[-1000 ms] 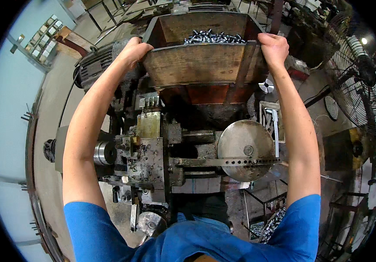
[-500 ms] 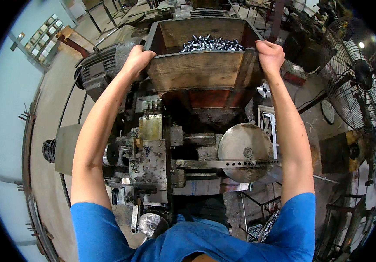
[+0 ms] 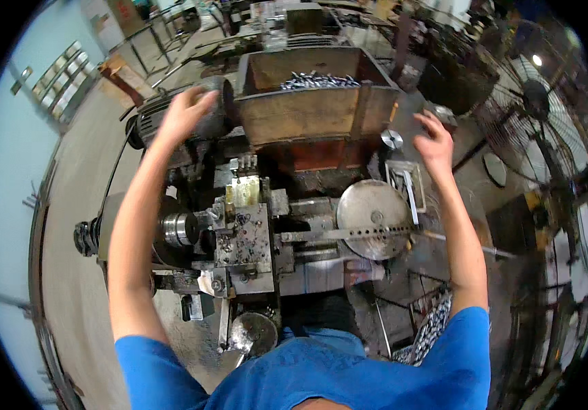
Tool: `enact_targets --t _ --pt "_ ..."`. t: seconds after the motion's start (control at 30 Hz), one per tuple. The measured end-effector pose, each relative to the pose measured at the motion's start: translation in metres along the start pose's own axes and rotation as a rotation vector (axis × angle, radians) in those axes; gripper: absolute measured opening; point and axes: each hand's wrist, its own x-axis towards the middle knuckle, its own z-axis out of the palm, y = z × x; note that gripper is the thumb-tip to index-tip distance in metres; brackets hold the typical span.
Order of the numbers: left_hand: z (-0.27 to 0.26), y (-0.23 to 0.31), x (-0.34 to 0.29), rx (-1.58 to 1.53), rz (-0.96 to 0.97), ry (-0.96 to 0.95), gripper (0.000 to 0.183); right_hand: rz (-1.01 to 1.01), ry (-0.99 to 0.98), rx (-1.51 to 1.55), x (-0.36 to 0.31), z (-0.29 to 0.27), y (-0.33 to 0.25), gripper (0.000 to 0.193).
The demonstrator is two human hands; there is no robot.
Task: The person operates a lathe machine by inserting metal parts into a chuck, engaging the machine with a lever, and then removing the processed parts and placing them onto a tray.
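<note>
A wooden box [image 3: 308, 113] with small shiny metal parts [image 3: 318, 81] heaped inside sits behind the lathe-like machine [image 3: 245, 239]. Both my hands are off it, one on each side. My left hand [image 3: 188, 115] hangs in the air left of the box, near a dark ribbed motor [image 3: 154, 117], its thumb and fingers apart and nothing in them. To the right of the box, my right hand [image 3: 435, 141] is raised with loosely bent, parted fingers, also holding nothing. Slight motion blur softens both hands.
A round metal disc [image 3: 374, 219] and a perforated bar [image 3: 349, 234] lie across the machine's right side. A large caged fan [image 3: 537, 102] stands at the right. Low beside my right arm, a container of metal parts [image 3: 427, 333] shows. A stool-like round plate [image 3: 253, 333] is near my body.
Both hands have let go of the box's upper sides and moved outward and back toward me. The view has shifted slightly, and the box looks a little smaller.
</note>
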Motion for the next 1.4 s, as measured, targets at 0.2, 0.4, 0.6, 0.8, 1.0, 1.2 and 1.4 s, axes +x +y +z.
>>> enact_targets --t 0.2,0.4,0.6,0.8,1.0,1.2,1.4 --pt "-0.125 0.013 -0.201 -0.113 -0.265 -0.049 0.049 0.493 0.034 0.14 -0.167 -0.161 0.008 0.04" --pt "-0.167 -0.006 -0.362 -0.036 -0.302 0.407 0.034 0.786 0.007 -0.649 -0.378 -0.297 0.1 0.023" --pt "-0.179 -0.091 -0.453 -0.294 -0.494 0.927 0.029 0.957 -0.409 -0.797 -0.418 -0.223 0.102 0.021" --pt "-0.201 -0.137 -0.489 -0.37 -0.653 0.768 0.042 0.881 -0.823 -0.828 -0.395 -0.165 0.144 0.033" --pt "-0.18 -0.137 -0.501 -0.272 -0.676 0.584 0.04 0.908 -0.975 -0.954 -0.379 -0.173 0.149 0.038" --pt "-0.152 -0.192 -0.566 0.479 -0.774 0.364 0.032 0.858 -0.818 -0.936 -0.383 -0.182 0.155 0.039" --pt "-0.086 -0.158 -0.555 -0.44 -0.866 0.687 0.047 0.699 -0.443 -0.536 -0.375 -0.213 0.147 0.018"
